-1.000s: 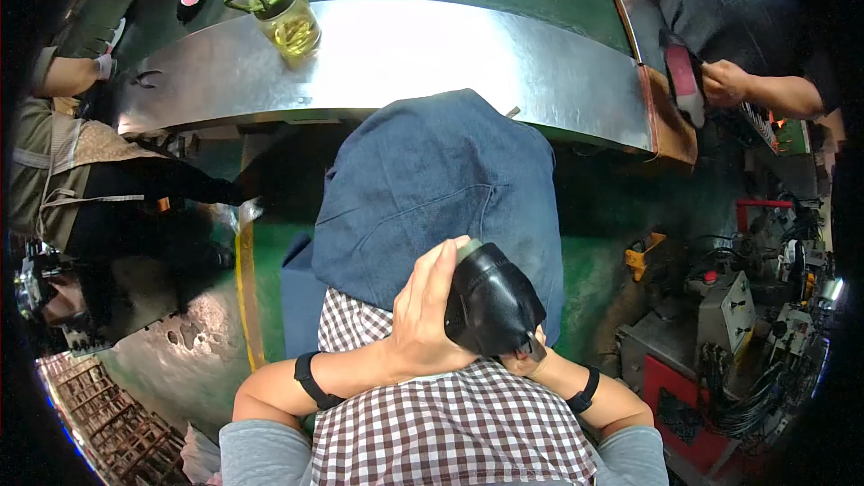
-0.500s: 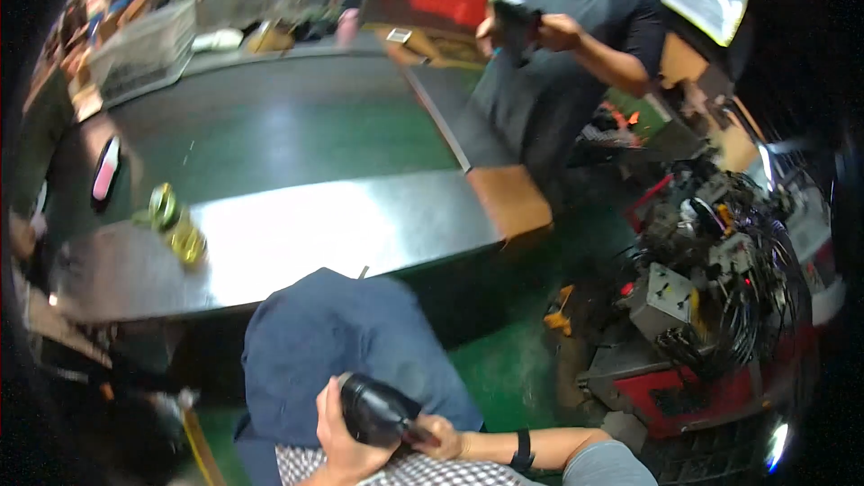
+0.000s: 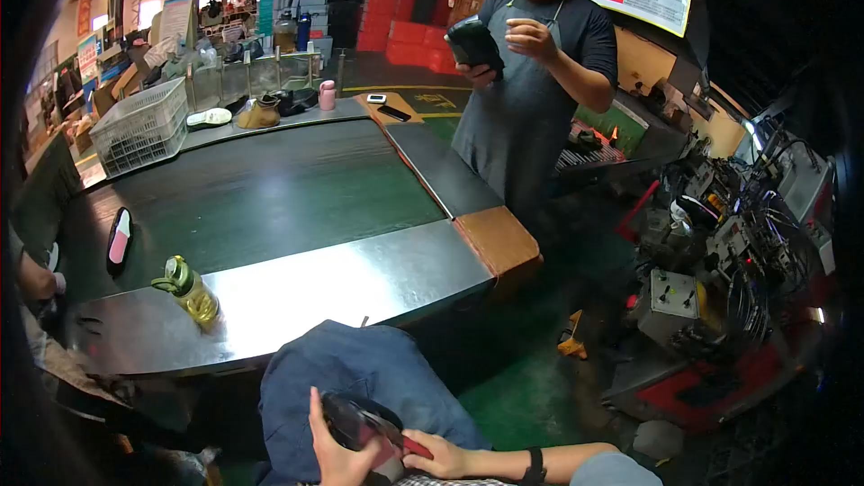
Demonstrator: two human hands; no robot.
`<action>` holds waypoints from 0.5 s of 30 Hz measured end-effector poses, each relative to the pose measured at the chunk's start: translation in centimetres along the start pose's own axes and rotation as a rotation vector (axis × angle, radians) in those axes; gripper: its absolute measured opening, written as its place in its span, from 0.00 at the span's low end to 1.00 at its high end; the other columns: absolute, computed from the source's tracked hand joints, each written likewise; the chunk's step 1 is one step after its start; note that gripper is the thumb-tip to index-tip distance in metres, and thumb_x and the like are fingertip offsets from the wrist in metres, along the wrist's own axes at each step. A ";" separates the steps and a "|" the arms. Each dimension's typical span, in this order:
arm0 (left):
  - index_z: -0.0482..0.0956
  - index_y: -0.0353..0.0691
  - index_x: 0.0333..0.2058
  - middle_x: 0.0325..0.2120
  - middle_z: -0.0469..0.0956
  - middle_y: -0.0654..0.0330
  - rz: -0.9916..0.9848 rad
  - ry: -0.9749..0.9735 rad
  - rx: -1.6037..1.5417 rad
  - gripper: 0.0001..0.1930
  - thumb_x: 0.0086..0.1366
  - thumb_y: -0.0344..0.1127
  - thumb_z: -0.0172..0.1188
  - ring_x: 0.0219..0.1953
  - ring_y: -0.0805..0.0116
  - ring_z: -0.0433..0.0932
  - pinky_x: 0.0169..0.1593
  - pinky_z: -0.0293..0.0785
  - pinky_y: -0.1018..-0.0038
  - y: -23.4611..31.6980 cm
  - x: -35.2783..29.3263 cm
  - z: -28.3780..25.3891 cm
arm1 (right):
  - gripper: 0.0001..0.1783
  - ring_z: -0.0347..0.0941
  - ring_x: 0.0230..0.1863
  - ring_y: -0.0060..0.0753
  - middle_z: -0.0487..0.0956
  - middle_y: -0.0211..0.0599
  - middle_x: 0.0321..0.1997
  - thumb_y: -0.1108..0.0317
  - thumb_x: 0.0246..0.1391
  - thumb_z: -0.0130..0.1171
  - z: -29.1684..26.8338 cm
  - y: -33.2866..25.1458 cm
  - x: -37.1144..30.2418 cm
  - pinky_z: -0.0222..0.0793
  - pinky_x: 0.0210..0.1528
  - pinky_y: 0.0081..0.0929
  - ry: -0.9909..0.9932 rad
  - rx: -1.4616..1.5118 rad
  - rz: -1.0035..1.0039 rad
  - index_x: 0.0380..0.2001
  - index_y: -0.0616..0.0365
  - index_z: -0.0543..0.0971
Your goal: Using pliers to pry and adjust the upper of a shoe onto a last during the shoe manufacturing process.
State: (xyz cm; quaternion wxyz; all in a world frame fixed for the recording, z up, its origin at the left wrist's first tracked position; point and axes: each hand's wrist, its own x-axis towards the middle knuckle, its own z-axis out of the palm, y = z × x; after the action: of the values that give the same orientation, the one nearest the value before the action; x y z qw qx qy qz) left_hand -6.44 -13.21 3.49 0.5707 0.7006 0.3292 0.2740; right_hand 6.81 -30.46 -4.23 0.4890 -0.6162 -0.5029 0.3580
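Observation:
Over the dark blue cloth (image 3: 360,369) on my lap, a black shoe (image 3: 346,412) is tilted in my left hand (image 3: 337,457). My left fingers are wrapped along the shoe's side, and some of them are hidden beneath it. A pinkish patch shows inside or under the shoe; blur hides which. My right hand (image 3: 441,459) is closed around a red handle (image 3: 415,446) at the shoe's near right end. What the handle belongs to is hidden by the shoe and my fingers. A black band circles my right wrist.
A metal-edged bench with a green belt (image 3: 288,198) lies ahead. It bears a green-capped bottle (image 3: 191,295), a pink-lined shoe sole (image 3: 119,240) and a grey crate (image 3: 139,130). Across it a co-worker (image 3: 531,99) holds a black shoe (image 3: 475,47). Wired machinery (image 3: 720,252) stands right.
My view has tilted up and steadied. The shoe has turned in my hands, and the red handle now shows. The co-worker's one hand has come off their shoe and is raised.

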 end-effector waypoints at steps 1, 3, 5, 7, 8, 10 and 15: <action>0.46 0.34 0.72 0.57 0.68 0.43 0.008 0.035 -0.091 0.61 0.44 0.30 0.78 0.57 0.51 0.72 0.61 0.69 0.63 -0.2 0.4 -0.3 | 0.20 0.76 0.46 0.31 0.77 0.37 0.44 0.68 0.66 0.58 -1.3 -0.9 1.2 0.72 0.50 0.29 -0.181 0.232 0.187 0.57 0.64 0.68; 0.48 0.38 0.71 0.45 0.74 0.49 0.040 0.063 -0.214 0.52 0.51 0.23 0.71 0.45 0.60 0.80 0.48 0.78 0.69 -0.5 0.9 -0.7 | 0.17 0.71 0.49 0.26 0.74 0.34 0.47 0.69 0.66 0.58 -3.4 -2.6 2.9 0.68 0.55 0.27 -0.292 0.267 0.166 0.54 0.63 0.71; 0.46 0.34 0.72 0.60 0.64 0.43 0.002 0.020 -0.097 0.56 0.48 0.28 0.75 0.60 0.54 0.68 0.63 0.65 0.65 -0.7 0.6 -1.2 | 0.14 0.69 0.50 0.25 0.72 0.33 0.49 0.70 0.65 0.59 -5.1 -3.9 3.0 0.65 0.57 0.26 -0.339 0.274 0.169 0.51 0.62 0.73; 0.44 0.31 0.73 0.68 0.58 0.39 -0.042 -0.034 -0.026 0.57 0.51 0.29 0.75 0.69 0.51 0.61 0.71 0.58 0.63 -0.7 0.1 -1.3 | 0.14 0.68 0.51 0.25 0.72 0.32 0.48 0.70 0.65 0.59 -5.9 -4.3 2.9 0.64 0.58 0.26 -0.365 0.350 0.236 0.51 0.62 0.73; 0.44 0.31 0.73 0.68 0.58 0.40 -0.070 -0.043 -0.052 0.57 0.51 0.29 0.75 0.69 0.51 0.61 0.71 0.57 0.63 -0.7 0.0 -1.3 | 0.14 0.68 0.51 0.25 0.72 0.31 0.48 0.69 0.65 0.59 -6.0 -4.2 2.8 0.64 0.58 0.26 -0.392 0.360 0.300 0.51 0.62 0.73; 0.44 0.32 0.73 0.68 0.57 0.40 -0.125 -0.065 -0.103 0.56 0.52 0.30 0.74 0.69 0.51 0.61 0.71 0.57 0.63 -0.6 -0.1 -1.2 | 0.15 0.68 0.53 0.26 0.72 0.32 0.49 0.68 0.65 0.59 -5.9 -3.8 2.5 0.62 0.60 0.27 -0.372 0.346 0.242 0.52 0.62 0.73; 0.44 0.32 0.73 0.69 0.56 0.42 -0.093 -0.043 -0.173 0.53 0.56 0.29 0.72 0.69 0.52 0.61 0.70 0.60 0.62 -1.5 0.6 -1.1 | 0.20 0.70 0.59 0.29 0.74 0.36 0.55 0.65 0.66 0.59 -5.7 -2.9 2.0 0.62 0.65 0.29 -0.398 0.356 0.242 0.56 0.63 0.73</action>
State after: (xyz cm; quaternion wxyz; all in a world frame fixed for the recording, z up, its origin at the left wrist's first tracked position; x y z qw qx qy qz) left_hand -7.06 -11.86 2.23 0.6480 0.6385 0.3242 0.2593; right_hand 11.82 -29.88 0.15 0.4350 -0.4939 -0.4410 0.6102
